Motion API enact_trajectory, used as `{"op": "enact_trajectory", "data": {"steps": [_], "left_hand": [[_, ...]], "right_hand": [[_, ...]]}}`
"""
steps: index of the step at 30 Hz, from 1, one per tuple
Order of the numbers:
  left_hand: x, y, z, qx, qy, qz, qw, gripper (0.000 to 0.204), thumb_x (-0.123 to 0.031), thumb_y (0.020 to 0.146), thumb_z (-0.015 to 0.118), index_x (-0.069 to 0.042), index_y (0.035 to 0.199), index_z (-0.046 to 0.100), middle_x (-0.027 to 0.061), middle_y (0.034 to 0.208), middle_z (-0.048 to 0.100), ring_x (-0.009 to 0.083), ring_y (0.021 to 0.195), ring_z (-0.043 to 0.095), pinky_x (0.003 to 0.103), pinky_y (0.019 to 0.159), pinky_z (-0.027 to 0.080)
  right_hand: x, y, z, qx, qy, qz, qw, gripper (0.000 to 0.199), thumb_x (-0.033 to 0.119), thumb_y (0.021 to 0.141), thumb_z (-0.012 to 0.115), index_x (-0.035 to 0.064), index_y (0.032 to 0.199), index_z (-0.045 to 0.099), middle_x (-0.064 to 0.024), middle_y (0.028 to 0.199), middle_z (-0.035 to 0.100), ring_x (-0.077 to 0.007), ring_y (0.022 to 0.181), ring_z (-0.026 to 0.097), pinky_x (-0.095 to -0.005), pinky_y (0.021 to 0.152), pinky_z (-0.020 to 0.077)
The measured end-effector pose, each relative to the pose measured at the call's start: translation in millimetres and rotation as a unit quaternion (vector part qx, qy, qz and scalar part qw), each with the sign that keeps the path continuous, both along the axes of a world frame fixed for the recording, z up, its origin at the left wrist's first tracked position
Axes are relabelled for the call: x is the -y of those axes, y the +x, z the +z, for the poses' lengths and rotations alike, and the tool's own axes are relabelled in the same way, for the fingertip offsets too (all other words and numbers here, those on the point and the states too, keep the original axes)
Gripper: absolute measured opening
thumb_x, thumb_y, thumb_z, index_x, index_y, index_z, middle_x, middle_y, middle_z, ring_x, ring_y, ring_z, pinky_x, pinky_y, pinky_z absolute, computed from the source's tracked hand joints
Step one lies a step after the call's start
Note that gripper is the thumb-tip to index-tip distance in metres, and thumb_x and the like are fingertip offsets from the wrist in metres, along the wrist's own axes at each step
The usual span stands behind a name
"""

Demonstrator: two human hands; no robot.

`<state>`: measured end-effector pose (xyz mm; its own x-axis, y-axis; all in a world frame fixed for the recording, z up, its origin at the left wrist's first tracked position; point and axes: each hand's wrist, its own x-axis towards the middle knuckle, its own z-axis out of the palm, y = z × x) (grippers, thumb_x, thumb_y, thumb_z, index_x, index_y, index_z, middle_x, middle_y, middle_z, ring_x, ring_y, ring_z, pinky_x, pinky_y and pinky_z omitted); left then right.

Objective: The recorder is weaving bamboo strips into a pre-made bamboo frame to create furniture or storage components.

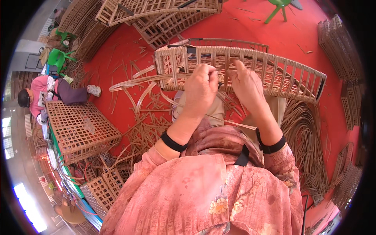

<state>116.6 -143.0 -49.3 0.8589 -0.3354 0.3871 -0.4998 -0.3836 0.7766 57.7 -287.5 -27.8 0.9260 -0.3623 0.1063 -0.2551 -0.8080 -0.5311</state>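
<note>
A long wicker basket (288,64) with an open-lattice side and a wrapped rim lies across in front of me. My left hand (201,88) is at its left half, fingers pinched together on a thin rattan strip. Just to the right, my right hand (247,84) is closed at the rim, index finger and thumb beside a basket upright. What lies between those fingertips is too small to make out. Loose rattan strips (131,83) loop out leftward from the basket near my left hand.
Cut strips (147,129) litter the red floor. A bundle of long strips (303,141) lies at my right. Stacked wicker frames (340,49) stand far right, more baskets (168,25) beyond. At left, a person (43,92) sits by an upturned basket (82,125) near green chairs (58,58).
</note>
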Motion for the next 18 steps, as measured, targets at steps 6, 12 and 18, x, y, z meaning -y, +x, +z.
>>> {"op": "enact_trajectory", "data": {"steps": [6,12,18], "left_hand": [[-4,6,8,0.021,0.040,-0.048,0.998,0.010,-0.012,0.091,0.066,-0.003,0.095,0.065,0.0116,0.086,0.066,0.0284,0.078,0.066,0.037,0.070,0.051],[-6,17,6,0.045,0.088,-0.071,0.993,0.011,-0.013,0.091,0.066,-0.002,0.096,0.067,0.0113,0.085,0.066,0.0246,0.075,0.065,0.035,0.067,0.051],[-35,39,35,-0.142,-0.182,0.038,0.972,0.014,-0.019,0.095,0.068,-0.008,0.104,0.071,-0.0021,0.084,0.066,0.0058,0.068,0.059,0.021,0.062,0.046]], "right_hand": [[20,16,7,-0.064,0.126,0.079,0.987,0.031,0.026,0.093,0.061,-0.0017,0.104,0.068,-0.0249,0.083,0.068,-0.0372,0.079,0.069,-0.0471,0.070,0.0518],[13,9,13,-0.048,0.288,-0.010,0.956,0.026,0.023,0.093,0.065,-0.0014,0.099,0.072,-0.0108,0.065,0.061,-0.0111,0.057,0.056,-0.0304,0.055,0.0452],[2,-7,0,0.092,0.241,-0.038,0.965,0.017,0.015,0.092,0.067,-0.0005,0.095,0.072,-0.0091,0.064,0.062,-0.0108,0.055,0.054,-0.0299,0.055,0.0452]]}}
